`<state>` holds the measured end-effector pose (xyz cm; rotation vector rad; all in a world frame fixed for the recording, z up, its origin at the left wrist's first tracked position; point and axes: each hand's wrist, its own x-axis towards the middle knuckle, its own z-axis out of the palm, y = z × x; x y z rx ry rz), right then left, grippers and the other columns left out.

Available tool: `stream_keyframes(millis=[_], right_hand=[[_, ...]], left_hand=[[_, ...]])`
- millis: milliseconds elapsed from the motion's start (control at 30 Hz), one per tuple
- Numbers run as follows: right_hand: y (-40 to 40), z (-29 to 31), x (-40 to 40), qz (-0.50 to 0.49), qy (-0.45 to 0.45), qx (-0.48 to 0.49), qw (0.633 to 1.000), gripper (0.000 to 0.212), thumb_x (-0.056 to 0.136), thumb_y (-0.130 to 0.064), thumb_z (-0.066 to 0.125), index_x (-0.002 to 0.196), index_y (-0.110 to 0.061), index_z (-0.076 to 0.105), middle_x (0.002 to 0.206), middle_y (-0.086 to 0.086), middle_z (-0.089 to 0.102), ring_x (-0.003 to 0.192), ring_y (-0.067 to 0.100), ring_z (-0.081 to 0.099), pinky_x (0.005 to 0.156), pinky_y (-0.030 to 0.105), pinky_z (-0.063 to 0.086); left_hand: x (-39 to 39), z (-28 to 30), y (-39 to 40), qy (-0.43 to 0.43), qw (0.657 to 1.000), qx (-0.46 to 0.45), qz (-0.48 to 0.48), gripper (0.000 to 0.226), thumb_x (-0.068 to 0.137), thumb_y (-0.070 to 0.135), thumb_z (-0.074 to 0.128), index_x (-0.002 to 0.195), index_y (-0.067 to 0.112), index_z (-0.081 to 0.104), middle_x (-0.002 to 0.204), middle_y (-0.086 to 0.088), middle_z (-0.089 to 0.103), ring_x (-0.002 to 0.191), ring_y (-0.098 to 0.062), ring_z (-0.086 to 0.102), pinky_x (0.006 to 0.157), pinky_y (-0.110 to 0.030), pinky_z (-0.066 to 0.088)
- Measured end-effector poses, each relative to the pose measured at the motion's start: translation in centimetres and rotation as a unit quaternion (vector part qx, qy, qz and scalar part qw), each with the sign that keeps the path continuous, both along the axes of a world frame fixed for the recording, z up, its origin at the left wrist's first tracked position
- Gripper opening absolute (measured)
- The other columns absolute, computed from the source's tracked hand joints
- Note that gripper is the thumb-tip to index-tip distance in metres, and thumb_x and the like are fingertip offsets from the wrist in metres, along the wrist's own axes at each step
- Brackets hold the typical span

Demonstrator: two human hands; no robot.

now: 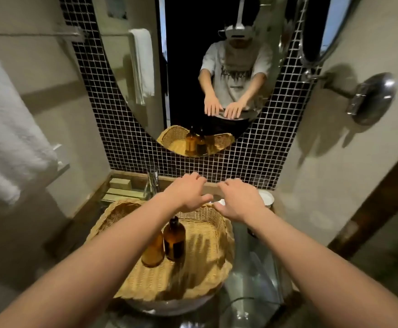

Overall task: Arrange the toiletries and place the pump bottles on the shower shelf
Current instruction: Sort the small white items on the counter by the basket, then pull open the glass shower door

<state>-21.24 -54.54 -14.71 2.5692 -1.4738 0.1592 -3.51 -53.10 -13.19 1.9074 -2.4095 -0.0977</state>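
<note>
- The left hand point(188, 192) is stretched forward above the far rim of the wicker basket point(214, 263); its fingers are loose and bent downward, and it grasps nothing.
- The right hand point(238, 202) is just beside it, toward 3 o'clock, also relaxed with the fingers spread and nothing inside.
- Two amber bottles stand upright in the basket, at 6 o'clock from the left hand. The taller bottle point(174, 240) has a dark neck; the second bottle point(154, 252) touches it on the 9 o'clock side and is partly hidden by the left forearm.
- A white dish point(265, 197) is at 3 o'clock from the right hand, near the wall.
- A chrome faucet point(153, 181) rises at 9 o'clock from the left hand.
- The oval mirror point(127, 74) at 12 o'clock shows both hands open.
- A white towel point(8, 129) hangs far at 9 o'clock.
</note>
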Motion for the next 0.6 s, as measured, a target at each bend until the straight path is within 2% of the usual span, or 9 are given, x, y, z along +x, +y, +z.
stream_keyframes(millis=[167, 267, 367, 533, 600], right_hand=[[6.2, 1.6, -0.5, -0.008, -0.031, -0.013, 0.999, 0.054, 0.088, -0.061, 0.049, 0.127, -0.024, 0.058, 0.115, -0.001, 0.064, 0.101, 0.020, 0.059, 0.080, 0.039, 0.055], [9.1, 2.9, -1.3, -0.036, -0.060, -0.015, 0.997, 0.051, 0.087, -0.059, 0.052, 0.127, -0.026, 0.057, 0.111, -0.002, 0.063, 0.101, 0.020, 0.058, 0.078, 0.039, 0.053], [11.6, 4.2, -2.5, -0.065, -0.050, -0.025, 0.996, 0.046, 0.088, -0.052, 0.052, 0.124, -0.024, 0.056, 0.112, 0.001, 0.060, 0.103, 0.024, 0.057, 0.079, 0.042, 0.050], [16.8, 5.6, -5.1, -0.136, -0.056, -0.042, 0.988, 0.041, 0.087, -0.045, 0.054, 0.119, -0.020, 0.058, 0.113, 0.004, 0.061, 0.103, 0.027, 0.059, 0.081, 0.040, 0.049], [19.3, 5.7, -6.1, -0.170, -0.060, -0.040, 0.983, 0.038, 0.085, -0.042, 0.055, 0.116, -0.020, 0.057, 0.112, 0.005, 0.062, 0.100, 0.029, 0.060, 0.078, 0.040, 0.050]], left_hand=[[-0.8, 0.8, 6.5, 0.007, 1.000, -0.008, -0.004, 0.064, 0.093, 0.061, 0.045, 0.138, 0.016, 0.046, 0.137, -0.009, 0.047, 0.120, -0.026, 0.048, 0.105, -0.044, 0.038], [-1.5, 2.1, 8.8, 0.000, 0.999, -0.029, -0.027, 0.062, 0.093, 0.060, 0.047, 0.137, 0.017, 0.047, 0.130, -0.006, 0.051, 0.114, -0.023, 0.051, 0.101, -0.042, 0.043], [-2.6, 3.4, 10.2, 0.007, 0.998, -0.037, -0.049, 0.057, 0.093, 0.059, 0.048, 0.135, 0.020, 0.047, 0.127, -0.002, 0.051, 0.111, -0.021, 0.051, 0.098, -0.045, 0.046], [-5.3, 5.2, 11.9, 0.032, 0.990, -0.059, -0.125, 0.058, 0.094, 0.054, 0.049, 0.138, 0.017, 0.046, 0.138, -0.006, 0.047, 0.121, -0.023, 0.049, 0.102, -0.042, 0.044], [-6.4, 5.4, 13.0, 0.043, 0.985, -0.068, -0.154, 0.057, 0.094, 0.054, 0.049, 0.136, 0.017, 0.048, 0.135, -0.007, 0.049, 0.119, -0.024, 0.050, 0.100, -0.042, 0.045]])
